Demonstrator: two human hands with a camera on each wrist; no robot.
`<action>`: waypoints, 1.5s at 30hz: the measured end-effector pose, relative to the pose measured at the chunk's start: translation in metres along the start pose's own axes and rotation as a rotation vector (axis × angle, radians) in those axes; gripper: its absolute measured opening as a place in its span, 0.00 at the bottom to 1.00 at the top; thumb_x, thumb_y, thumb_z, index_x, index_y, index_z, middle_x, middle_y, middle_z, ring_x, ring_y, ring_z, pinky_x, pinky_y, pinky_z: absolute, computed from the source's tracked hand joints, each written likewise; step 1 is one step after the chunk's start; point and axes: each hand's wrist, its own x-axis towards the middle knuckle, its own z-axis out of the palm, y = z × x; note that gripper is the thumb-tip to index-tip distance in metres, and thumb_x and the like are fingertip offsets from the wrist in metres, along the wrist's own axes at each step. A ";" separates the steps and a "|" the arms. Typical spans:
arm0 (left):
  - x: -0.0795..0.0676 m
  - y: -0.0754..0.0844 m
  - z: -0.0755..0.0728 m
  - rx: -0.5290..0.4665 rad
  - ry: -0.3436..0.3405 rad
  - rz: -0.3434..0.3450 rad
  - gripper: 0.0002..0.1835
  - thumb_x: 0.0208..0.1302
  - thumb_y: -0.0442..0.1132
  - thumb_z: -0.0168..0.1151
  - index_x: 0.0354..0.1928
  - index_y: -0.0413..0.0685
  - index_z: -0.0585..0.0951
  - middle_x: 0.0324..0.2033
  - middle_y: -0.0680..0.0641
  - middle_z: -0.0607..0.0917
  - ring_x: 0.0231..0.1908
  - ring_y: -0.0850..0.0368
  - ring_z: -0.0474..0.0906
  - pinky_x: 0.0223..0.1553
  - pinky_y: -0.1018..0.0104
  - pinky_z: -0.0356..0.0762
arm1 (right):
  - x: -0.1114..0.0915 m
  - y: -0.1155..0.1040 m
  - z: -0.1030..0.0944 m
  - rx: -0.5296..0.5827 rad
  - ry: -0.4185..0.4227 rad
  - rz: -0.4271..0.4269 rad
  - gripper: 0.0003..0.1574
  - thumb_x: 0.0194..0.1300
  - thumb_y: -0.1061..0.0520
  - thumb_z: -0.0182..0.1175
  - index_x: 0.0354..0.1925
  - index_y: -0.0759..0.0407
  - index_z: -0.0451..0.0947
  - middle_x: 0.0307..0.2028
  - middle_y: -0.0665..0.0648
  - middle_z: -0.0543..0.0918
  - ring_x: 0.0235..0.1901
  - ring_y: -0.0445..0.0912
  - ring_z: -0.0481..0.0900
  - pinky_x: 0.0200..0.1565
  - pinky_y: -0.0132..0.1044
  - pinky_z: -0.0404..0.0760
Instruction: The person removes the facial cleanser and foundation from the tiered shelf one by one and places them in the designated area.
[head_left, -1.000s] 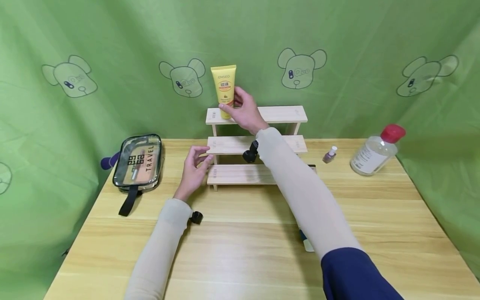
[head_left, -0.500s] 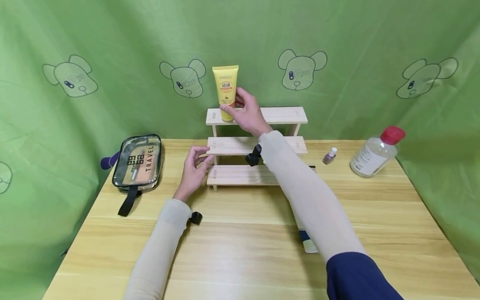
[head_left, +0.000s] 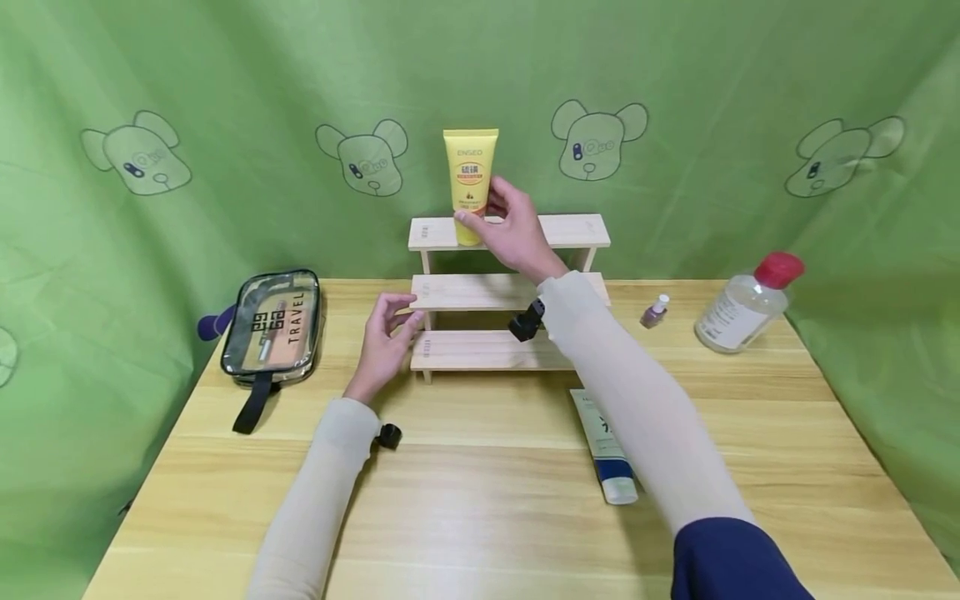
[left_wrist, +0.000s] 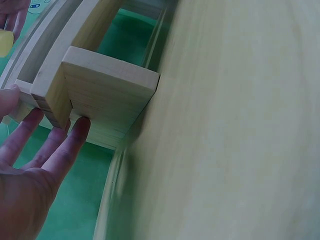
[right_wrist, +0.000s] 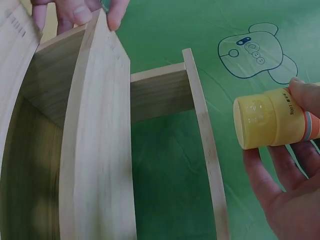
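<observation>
My right hand holds a yellow squeeze tube upright, cap down, pinched between thumb and fingers. In the head view the tube overlaps the top board of a three-tier wooden rack. The right wrist view has a gap between its yellow cap and the top board. At the rack's left end, my left hand grips the end of the middle board, fingertips around its edge. Its fingers show against the rack's side in the left wrist view.
A clear travel pouch lies at the left, a purple object behind it. A pale green tube with a blue band lies partly under my right forearm. At the right stand a small purple bottle and a red-capped bottle.
My right hand has carried the yellow tube a little to the right above the top board. The pale green tube shows more from behind the forearm. My left hand stays at the rack.
</observation>
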 end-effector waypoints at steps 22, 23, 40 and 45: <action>0.001 0.002 -0.004 0.008 0.006 0.014 0.18 0.80 0.31 0.62 0.66 0.37 0.73 0.67 0.37 0.81 0.60 0.39 0.84 0.62 0.51 0.92 | -0.054 -0.028 -0.040 0.031 0.027 -0.035 0.35 0.73 0.61 0.73 0.73 0.59 0.75 0.64 0.64 0.87 0.60 0.52 0.87 0.65 0.39 0.90; 0.001 0.002 -0.004 0.010 0.007 0.015 0.18 0.80 0.31 0.62 0.66 0.37 0.73 0.67 0.38 0.81 0.59 0.40 0.84 0.62 0.50 0.92 | -0.056 -0.029 -0.042 0.029 0.032 -0.040 0.35 0.72 0.61 0.73 0.73 0.59 0.75 0.63 0.64 0.87 0.60 0.51 0.88 0.64 0.39 0.91; 0.001 0.004 -0.006 0.014 0.010 0.036 0.17 0.80 0.30 0.62 0.65 0.37 0.73 0.66 0.37 0.81 0.58 0.44 0.84 0.62 0.48 0.92 | -0.103 -0.022 -0.067 -0.017 0.048 -0.079 0.35 0.72 0.65 0.71 0.74 0.62 0.74 0.63 0.69 0.86 0.57 0.46 0.89 0.61 0.33 0.91; 0.001 0.003 -0.007 0.015 0.008 0.030 0.18 0.80 0.30 0.62 0.65 0.36 0.73 0.67 0.36 0.80 0.59 0.41 0.84 0.60 0.57 0.93 | -0.117 -0.023 -0.072 -0.029 0.045 -0.098 0.34 0.72 0.67 0.71 0.73 0.65 0.74 0.61 0.70 0.87 0.54 0.40 0.89 0.58 0.31 0.92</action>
